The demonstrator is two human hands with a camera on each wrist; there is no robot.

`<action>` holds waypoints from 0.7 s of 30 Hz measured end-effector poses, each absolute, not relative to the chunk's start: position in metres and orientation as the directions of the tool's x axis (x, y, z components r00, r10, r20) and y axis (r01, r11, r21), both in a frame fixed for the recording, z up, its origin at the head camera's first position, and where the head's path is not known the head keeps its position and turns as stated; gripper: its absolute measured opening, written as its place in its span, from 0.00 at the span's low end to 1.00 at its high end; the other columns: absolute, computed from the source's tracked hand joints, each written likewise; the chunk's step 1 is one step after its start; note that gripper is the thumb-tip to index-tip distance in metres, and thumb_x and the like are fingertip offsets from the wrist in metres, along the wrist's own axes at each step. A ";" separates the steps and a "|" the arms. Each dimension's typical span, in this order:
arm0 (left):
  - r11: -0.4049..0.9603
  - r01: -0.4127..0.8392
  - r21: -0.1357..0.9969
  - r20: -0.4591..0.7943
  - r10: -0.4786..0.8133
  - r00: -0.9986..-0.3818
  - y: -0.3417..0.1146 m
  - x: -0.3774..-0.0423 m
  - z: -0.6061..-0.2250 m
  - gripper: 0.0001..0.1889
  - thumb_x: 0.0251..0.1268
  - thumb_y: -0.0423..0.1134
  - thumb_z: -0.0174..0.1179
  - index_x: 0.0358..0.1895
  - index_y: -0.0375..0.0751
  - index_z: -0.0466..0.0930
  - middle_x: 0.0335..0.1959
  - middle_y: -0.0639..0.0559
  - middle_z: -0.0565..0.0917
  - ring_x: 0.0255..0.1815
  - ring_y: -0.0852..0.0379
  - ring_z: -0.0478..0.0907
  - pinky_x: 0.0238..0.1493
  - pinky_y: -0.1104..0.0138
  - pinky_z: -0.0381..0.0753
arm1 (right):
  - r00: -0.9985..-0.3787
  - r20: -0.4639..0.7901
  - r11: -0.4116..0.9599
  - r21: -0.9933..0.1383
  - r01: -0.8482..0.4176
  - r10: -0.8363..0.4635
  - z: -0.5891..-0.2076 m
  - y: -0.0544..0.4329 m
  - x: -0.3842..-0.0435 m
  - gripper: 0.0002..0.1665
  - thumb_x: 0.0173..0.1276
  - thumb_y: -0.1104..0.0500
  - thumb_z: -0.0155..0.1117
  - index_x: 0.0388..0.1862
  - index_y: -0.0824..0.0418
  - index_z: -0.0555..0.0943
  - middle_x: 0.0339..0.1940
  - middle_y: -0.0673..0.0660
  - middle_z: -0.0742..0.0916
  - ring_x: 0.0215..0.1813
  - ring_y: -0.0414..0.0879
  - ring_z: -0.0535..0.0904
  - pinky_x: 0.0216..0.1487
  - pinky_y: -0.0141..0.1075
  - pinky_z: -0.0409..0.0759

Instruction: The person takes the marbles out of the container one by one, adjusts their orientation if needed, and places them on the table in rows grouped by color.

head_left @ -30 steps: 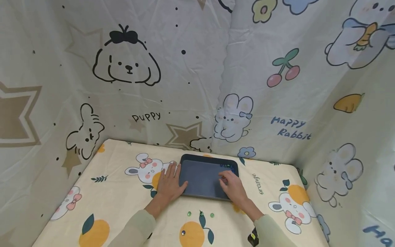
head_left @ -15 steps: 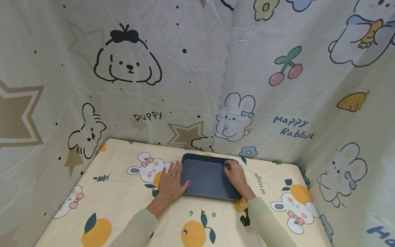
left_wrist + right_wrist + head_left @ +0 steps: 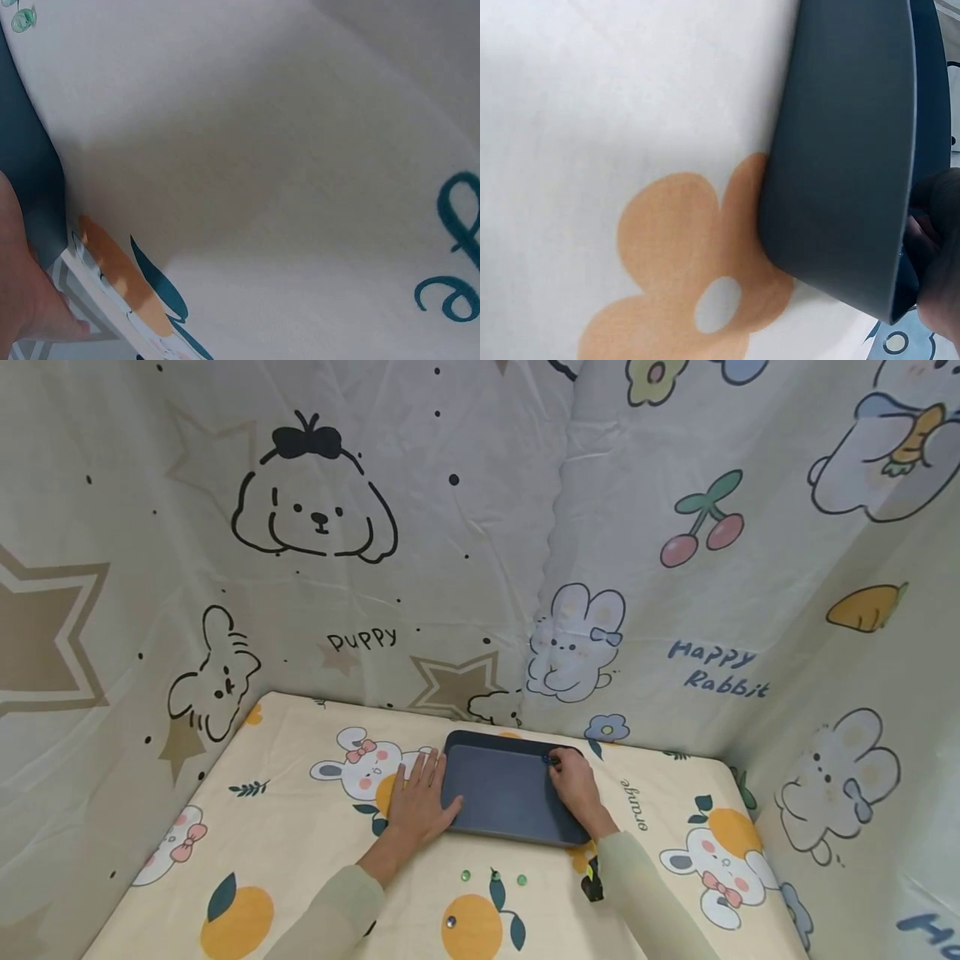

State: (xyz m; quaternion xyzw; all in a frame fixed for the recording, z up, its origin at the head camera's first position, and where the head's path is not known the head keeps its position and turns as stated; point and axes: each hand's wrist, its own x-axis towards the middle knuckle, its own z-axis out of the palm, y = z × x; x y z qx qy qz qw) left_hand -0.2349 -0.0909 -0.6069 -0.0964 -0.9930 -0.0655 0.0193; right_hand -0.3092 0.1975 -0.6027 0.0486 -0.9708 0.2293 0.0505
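You seem to be gathering or placing at least one small blue marble (image 3: 546,759), sitting inside the dark tray (image 3: 495,793) at its far right corner. Your right hand (image 3: 576,785) is resting over that corner, fingers curling in close — whether they are pinching anything, I cannot tell. Your left hand (image 3: 417,803) is lying along the tray's left side, fingers straight and gripping nothing, apparently steadying it. The next move is probably calling for fine fingertip control, then clearance over the tray's raised walls. The right and far walls are hemming your knuckles in; the tray's bare floor to their left is offering room. On the table (image 3: 322,860), three green marbles (image 3: 466,876) are lying beyond the tray's near edge — so you are wanting care there.
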 end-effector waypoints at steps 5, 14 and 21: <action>0.972 0.192 0.133 0.045 0.187 -0.981 -0.091 -0.234 -0.605 0.44 0.70 0.66 0.45 0.79 0.38 0.53 0.79 0.42 0.55 0.79 0.44 0.49 0.75 0.44 0.47 | -0.981 0.165 0.898 -0.410 -0.159 -0.099 -0.603 0.198 -0.311 0.13 0.62 0.71 0.67 0.47 0.69 0.85 0.44 0.65 0.86 0.44 0.55 0.85 0.45 0.48 0.83; 0.970 0.188 0.155 0.030 0.185 -0.982 -0.090 -0.235 -0.604 0.44 0.71 0.65 0.45 0.79 0.39 0.52 0.80 0.42 0.54 0.79 0.45 0.48 0.75 0.45 0.47 | -0.983 0.148 0.919 -0.362 -0.159 -0.112 -0.603 0.198 -0.313 0.13 0.64 0.70 0.66 0.47 0.70 0.85 0.45 0.65 0.87 0.50 0.58 0.83 0.51 0.50 0.81; 0.972 0.188 0.143 0.032 0.185 -0.982 -0.091 -0.235 -0.605 0.44 0.71 0.65 0.45 0.79 0.39 0.52 0.80 0.43 0.54 0.79 0.45 0.49 0.75 0.45 0.47 | -0.979 0.162 0.920 -0.353 -0.173 -0.122 -0.605 0.198 -0.315 0.09 0.63 0.70 0.66 0.42 0.70 0.86 0.40 0.64 0.87 0.46 0.58 0.83 0.48 0.50 0.81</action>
